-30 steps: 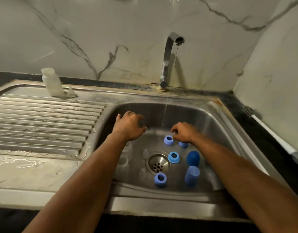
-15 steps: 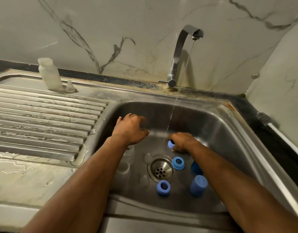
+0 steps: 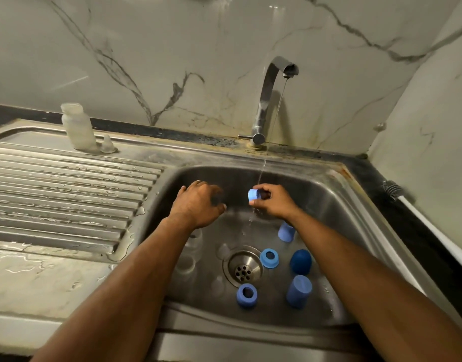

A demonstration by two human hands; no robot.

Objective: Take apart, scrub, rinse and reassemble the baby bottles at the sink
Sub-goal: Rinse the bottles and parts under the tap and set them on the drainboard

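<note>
The sink (image 3: 336,205) takes up the lower right of the view, its basin serving as the holding place for the taken-apart bottle pieces so they can be rinsed one at a time; the ribbed draining board (image 3: 68,189) runs off toward nine o'clock, where a clear bottle (image 3: 77,126) and a clear teat (image 3: 107,144) stand at the far edge, likely set there to drain. The tap (image 3: 270,97) at twelve o'clock of the basin drops a thin stream of water (image 3: 276,113), and the right hand (image 3: 274,203) holds a blue ring (image 3: 253,194) right under that stream, pinched between thumb and fingers, probably so the water runs over and through it. The left hand (image 3: 198,203) hovers at ten o'clock of the drain (image 3: 243,267), fingers loosely curled; whether they hold anything I cannot tell. Clear bottles (image 3: 192,244) lie under the left forearm at nine o'clock of the drain. The blue parts are matte plastic: two tall caps (image 3: 298,291) (image 3: 286,231) at four and one o'clock, a darker domed cap (image 3: 300,261) at three, a ring (image 3: 246,295) at six and another ring (image 3: 269,258) just beside the drain at two o'clock, all waiting, it seems, for their rinse
</note>
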